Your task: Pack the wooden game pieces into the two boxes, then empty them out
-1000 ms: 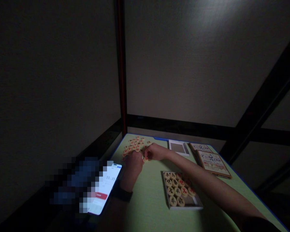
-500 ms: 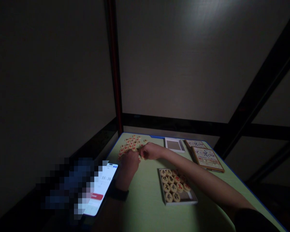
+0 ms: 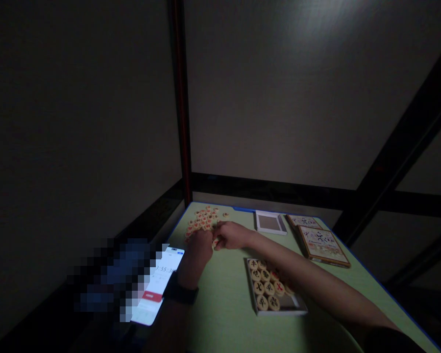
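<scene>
Many small round wooden pieces with red or black characters point(image 3: 203, 220) lie loosely in a patch at the far left of the green table. My left hand point(image 3: 201, 246), with a dark band at the wrist, rests at the near edge of that patch; its fingers are hidden behind its back. Right beside it, my right hand point(image 3: 230, 235) has its fingers curled at a round piece point(image 3: 215, 243). An open box point(image 3: 279, 312) of larger round pieces stands nearer, partly under my right forearm, with a bare spot at its near right corner.
An empty white box tray point(image 3: 270, 223) lies at the back of the table point(image 3: 224, 294). Two flat printed boxes point(image 3: 323, 243) overlap at the right. A lit phone point(image 3: 156, 289) is at the left edge. Walls stand behind and to the left.
The whole view has shifted slightly, with the table now a little further right. My right hand's fingers sit slightly lower, at a piece beside my left hand.
</scene>
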Tool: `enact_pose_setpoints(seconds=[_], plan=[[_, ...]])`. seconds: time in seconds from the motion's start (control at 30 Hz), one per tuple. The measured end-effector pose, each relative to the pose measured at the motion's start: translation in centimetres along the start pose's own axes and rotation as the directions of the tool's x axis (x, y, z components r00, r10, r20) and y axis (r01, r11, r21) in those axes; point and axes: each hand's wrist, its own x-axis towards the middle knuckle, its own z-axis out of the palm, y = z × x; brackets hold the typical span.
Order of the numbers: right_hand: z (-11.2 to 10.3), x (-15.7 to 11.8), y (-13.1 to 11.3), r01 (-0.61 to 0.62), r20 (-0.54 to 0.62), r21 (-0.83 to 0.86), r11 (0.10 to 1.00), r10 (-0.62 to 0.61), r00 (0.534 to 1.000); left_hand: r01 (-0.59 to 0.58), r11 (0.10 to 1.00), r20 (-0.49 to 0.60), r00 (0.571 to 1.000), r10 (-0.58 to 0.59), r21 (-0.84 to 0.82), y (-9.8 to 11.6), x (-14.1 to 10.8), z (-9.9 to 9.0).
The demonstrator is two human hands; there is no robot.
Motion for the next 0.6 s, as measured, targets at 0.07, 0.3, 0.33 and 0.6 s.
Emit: enact_pose_setpoints(seconds=[0.07,0.3,0.33,0.6], plan=[[0.3,0.0,-0.1,0.0,-0.006,-0.001,1.0,0.0,1.0,-0.009,1.0,-0.012,1.0,0.009,-0.019,0.0,-0.1,-0.1],[0.2,-0.4,1.1,0.03,-0.03,0.049,0.998,-0.029,0.999,0.006,1.0,-0.002,1.0,-0.006,-0.023,0.3,-0.4,-0.3],[0.2,-0.5,1.3,0.031,-0.028,0.048,0.998,-0.03,0.999,0.012,1.0,0.004,1.0,-0.012,-0.02,0.3,-0.4,-0.4],[0.0,-1.3,0.8,-0.016,0.045,-0.065,0.998,0.019,0.999,-0.039,0.999,-0.032,0.999,0.038,-0.037,0.4,-0.4,-0.6]])
